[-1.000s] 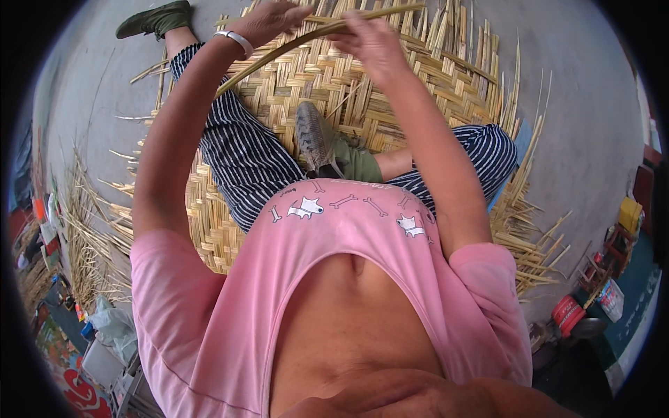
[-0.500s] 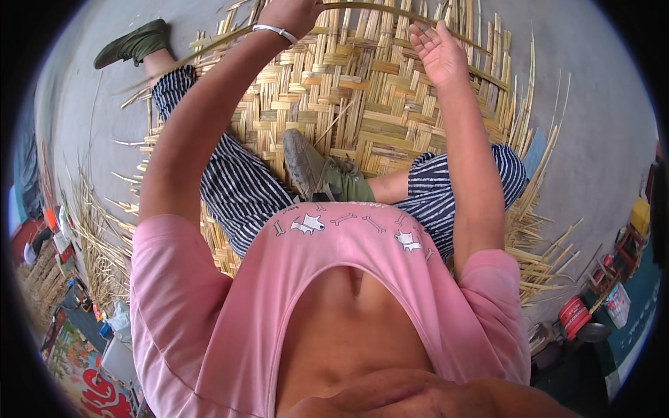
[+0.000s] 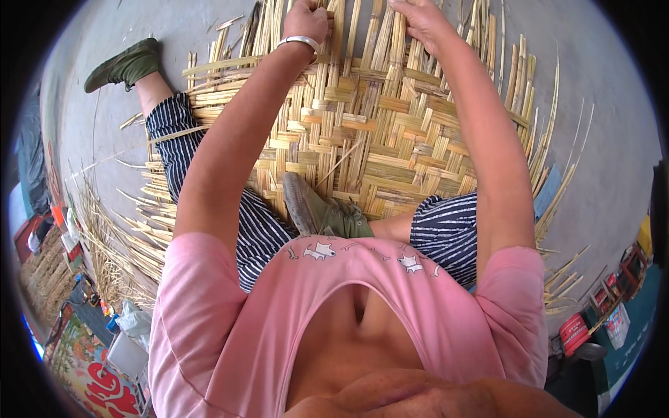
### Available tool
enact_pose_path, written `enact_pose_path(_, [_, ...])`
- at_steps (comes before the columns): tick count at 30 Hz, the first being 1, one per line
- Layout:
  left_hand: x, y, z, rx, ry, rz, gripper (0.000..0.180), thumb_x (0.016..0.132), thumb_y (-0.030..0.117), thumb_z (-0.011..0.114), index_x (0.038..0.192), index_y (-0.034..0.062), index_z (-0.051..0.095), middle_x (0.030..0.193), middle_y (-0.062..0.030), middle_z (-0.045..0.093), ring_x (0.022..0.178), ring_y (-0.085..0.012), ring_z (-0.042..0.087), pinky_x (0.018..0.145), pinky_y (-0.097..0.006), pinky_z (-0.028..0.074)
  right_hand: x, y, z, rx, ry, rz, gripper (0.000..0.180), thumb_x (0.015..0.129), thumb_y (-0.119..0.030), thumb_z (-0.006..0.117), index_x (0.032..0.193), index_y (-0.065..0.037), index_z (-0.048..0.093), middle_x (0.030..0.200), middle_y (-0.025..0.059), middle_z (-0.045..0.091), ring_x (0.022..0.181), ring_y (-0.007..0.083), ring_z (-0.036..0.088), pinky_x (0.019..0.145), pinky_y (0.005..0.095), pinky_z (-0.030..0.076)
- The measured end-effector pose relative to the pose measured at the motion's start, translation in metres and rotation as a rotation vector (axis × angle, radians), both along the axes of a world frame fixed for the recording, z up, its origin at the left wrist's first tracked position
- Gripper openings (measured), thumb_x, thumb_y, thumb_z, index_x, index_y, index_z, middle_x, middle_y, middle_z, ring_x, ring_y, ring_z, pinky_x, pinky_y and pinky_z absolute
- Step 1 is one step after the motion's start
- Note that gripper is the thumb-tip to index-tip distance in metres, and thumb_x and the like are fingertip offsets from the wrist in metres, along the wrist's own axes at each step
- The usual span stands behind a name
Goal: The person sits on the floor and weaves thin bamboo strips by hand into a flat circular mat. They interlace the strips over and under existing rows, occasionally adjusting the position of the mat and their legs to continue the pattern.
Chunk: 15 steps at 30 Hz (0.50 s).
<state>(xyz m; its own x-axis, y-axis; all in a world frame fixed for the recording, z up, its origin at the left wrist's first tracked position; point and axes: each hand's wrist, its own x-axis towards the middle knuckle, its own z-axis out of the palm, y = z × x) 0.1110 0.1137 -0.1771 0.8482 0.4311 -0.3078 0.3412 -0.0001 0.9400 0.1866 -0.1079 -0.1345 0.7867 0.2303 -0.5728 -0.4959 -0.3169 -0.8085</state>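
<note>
I sit on a half-woven mat (image 3: 390,139) of flat yellow bamboo strips spread on grey concrete. Both arms reach forward to its far edge at the top of the head view. My left hand (image 3: 306,19), with a silver bangle on the wrist, is closed around upright loose strips. My right hand (image 3: 418,17) presses and grips neighbouring strips a little to the right. One leg in striped trousers stretches out left to an olive shoe (image 3: 125,64); the other is folded, its olive shoe (image 3: 317,209) resting on the mat.
Loose strip ends stick out around the mat's rim. A heap of thin bamboo slivers (image 3: 111,244) lies at the left. Bags and coloured clutter (image 3: 90,348) fill the lower left. Red containers (image 3: 575,331) stand at the lower right.
The long curved strip held above the mat a second ago is now down in the weave. Both hands have moved further forward to the mat's far edge.
</note>
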Motion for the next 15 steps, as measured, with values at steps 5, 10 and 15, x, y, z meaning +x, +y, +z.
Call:
enact_pose_path(5, [-0.009,-0.011,0.054,-0.02,0.104,-0.005,0.026,0.102,0.016,0.059,0.118,-0.0036,0.063,0.098,-0.0129,0.072,0.072,-0.0203,0.072,0.064,-0.034,0.059,0.025,0.001,0.001,0.352,0.183,-0.009,0.043,0.096,-0.025,0.074,0.129,-0.002,0.058,0.108,0.0131,0.073,0.093,0.0235,0.072,0.078,0.0408,0.063])
enact_pose_path(10, [-0.006,0.008,0.045,-0.118,0.131,-0.231,0.034,0.104,0.008,0.054,0.136,-0.0042,0.051,0.114,-0.0166,0.071,0.092,-0.026,0.076,0.077,-0.037,0.065,0.038,-0.014,-0.014,0.592,0.146,0.301,0.036,0.099,-0.025,0.071,0.125,0.0,0.069,0.111,0.0096,0.074,0.109,0.0173,0.071,0.1,0.04,0.059])
enact_pose_path(15, [-0.007,0.01,0.064,-0.261,0.21,-0.41,0.036,0.104,0.009,0.053,0.139,0.0004,0.052,0.12,-0.0137,0.071,0.099,-0.0255,0.074,0.086,-0.04,0.064,0.034,-0.011,-0.01,0.706,0.118,0.191,0.033,0.097,-0.025,0.072,0.124,-0.005,0.069,0.112,0.0065,0.074,0.102,0.0188,0.071,0.095,0.0406,0.06])
